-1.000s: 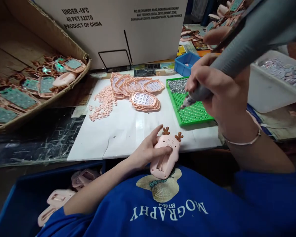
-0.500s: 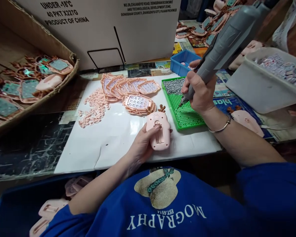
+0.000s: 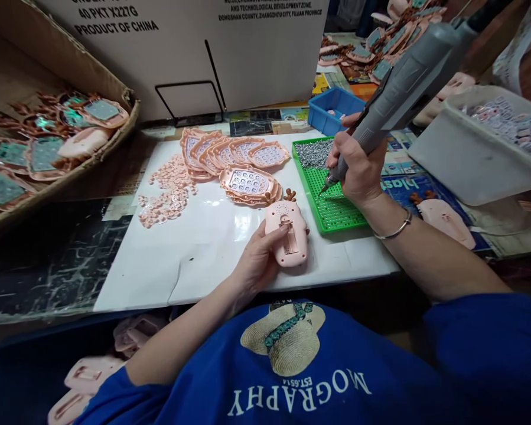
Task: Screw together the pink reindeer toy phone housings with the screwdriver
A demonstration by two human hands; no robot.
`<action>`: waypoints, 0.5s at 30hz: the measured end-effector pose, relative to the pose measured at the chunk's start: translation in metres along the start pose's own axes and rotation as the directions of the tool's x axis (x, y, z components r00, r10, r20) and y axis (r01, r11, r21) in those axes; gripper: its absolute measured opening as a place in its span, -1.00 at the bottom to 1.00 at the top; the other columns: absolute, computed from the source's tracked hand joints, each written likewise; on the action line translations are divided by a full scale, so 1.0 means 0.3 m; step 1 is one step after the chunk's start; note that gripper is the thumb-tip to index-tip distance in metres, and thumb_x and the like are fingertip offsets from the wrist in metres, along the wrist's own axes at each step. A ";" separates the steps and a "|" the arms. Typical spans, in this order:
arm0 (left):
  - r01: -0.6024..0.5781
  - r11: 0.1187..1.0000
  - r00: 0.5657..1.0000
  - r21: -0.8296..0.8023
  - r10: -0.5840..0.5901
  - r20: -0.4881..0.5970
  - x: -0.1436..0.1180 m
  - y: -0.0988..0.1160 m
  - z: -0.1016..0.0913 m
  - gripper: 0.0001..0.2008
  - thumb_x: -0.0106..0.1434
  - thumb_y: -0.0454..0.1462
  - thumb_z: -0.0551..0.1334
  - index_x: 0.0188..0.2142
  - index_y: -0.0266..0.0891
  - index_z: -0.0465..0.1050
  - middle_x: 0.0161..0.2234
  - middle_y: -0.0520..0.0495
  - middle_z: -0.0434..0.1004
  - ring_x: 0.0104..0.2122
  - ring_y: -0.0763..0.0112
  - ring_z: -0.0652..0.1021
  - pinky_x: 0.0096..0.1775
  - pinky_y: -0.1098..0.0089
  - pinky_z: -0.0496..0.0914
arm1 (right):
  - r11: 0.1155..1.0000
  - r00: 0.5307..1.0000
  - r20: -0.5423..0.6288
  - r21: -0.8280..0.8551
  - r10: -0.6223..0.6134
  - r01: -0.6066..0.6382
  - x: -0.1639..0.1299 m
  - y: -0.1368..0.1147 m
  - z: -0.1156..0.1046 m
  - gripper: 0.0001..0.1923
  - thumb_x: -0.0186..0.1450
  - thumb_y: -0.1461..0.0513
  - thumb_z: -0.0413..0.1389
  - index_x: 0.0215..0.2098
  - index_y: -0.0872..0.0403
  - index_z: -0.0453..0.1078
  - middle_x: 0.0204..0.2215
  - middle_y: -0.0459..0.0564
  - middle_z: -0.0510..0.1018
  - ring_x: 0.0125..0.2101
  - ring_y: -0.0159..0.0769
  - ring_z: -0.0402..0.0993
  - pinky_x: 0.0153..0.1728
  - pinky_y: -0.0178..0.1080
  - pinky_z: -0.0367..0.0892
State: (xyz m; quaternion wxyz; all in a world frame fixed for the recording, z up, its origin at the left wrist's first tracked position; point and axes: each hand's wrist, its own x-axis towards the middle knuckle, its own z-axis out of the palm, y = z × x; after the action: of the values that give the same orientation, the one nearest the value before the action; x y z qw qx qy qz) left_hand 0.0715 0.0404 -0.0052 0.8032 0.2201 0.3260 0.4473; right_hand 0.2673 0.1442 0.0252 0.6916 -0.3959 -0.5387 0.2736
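My left hand [image 3: 260, 257] grips a pink toy phone [image 3: 286, 233] with brown antlers, its back with the uncovered battery slot facing up. The thumb lies across that slot. My right hand [image 3: 360, 165] is wrapped round a grey electric screwdriver [image 3: 393, 88], held at a slant. Its bit points down at the perforated part of a green screw tray [image 3: 336, 215]; whether the tip touches I cannot tell. Small silver screws [image 3: 312, 154] are heaped at the tray's far end. Beyond the toy phone lie pink front shells with keypads [image 3: 247, 182], overlapping one another.
Small pink parts [image 3: 168, 192] are piled on the white board [image 3: 145, 277]. A carton [image 3: 127, 112] of toy phones stands left, a blue bin [image 3: 327, 109] behind the tray, and a white tub [image 3: 469, 153] at right. Another pink toy body [image 3: 445, 221] lies beside my right forearm.
The view has shifted slightly. Both hands keep their holds on the toy phone and the screwdriver, and the bit stays over the green tray.
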 end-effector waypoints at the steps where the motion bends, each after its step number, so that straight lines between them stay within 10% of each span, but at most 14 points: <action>1: -0.009 1.000 1.000 -0.003 0.009 0.011 0.001 -0.001 -0.001 -0.54 0.11 -0.32 0.42 0.01 -0.30 0.43 -0.16 -0.17 0.67 -0.14 0.17 0.67 0.01 0.17 0.53 | 1.000 1.000 0.006 0.004 -0.006 0.006 0.001 0.000 0.000 -0.62 0.14 -0.12 0.32 -0.21 -0.24 0.34 -0.63 -0.26 0.33 -0.63 -0.27 0.22 -0.49 -0.13 0.29; 15: -0.061 0.994 0.998 -0.090 0.059 -0.023 0.022 -0.011 -0.013 -0.61 0.21 -0.31 0.38 0.03 -0.22 0.42 -0.13 -0.09 0.63 -0.15 0.27 0.65 0.09 0.10 0.48 | 0.951 0.985 0.163 0.310 -0.061 0.008 -0.174 -0.340 0.069 -0.75 0.20 0.07 0.33 -0.20 -0.12 0.44 -0.59 -0.23 0.32 -0.69 -0.37 0.24 -0.67 -0.23 0.13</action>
State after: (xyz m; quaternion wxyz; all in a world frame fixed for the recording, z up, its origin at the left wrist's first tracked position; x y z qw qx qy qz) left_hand 0.0733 0.0448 -0.0123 0.7952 0.1887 0.3067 0.4879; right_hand 0.2284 0.0527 0.0858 0.7007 -0.2487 -0.5536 0.3751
